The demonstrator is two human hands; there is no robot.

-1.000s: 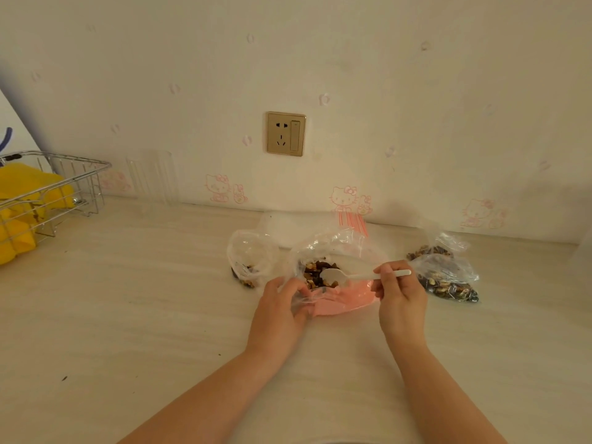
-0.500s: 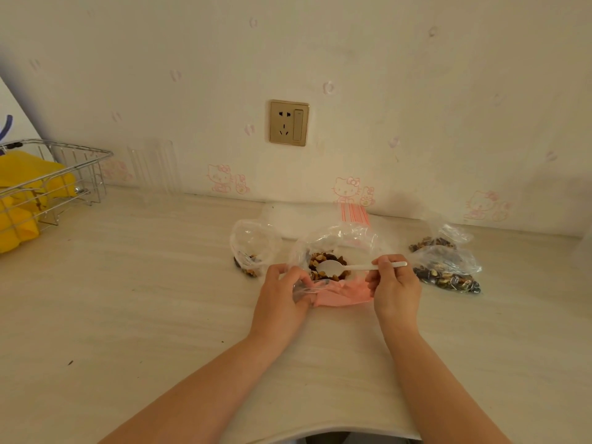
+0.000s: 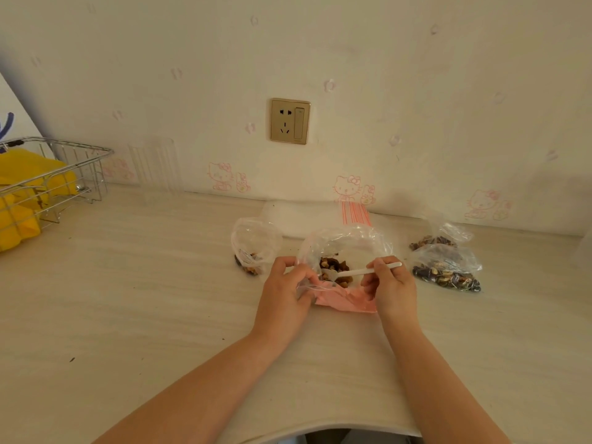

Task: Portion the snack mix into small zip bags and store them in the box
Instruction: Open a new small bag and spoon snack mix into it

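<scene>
Fingers [image 3: 290, 267] of my left hand [image 3: 282, 293] pinch the big snack bag's [image 3: 344, 241] rim open on the counter [image 3: 144, 299], which lies bare leftward to its edge; my right hand [image 3: 392, 286] grips the white spoon [image 3: 355, 272] in the mix; small filled bags [image 3: 445, 267] lie right.

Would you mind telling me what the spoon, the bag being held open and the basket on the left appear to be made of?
Spoon: white matte plastic, probably. Bag: thin clear plastic film, glossy and crinkled. Basket: shiny metal wire, seemingly steel.
</scene>
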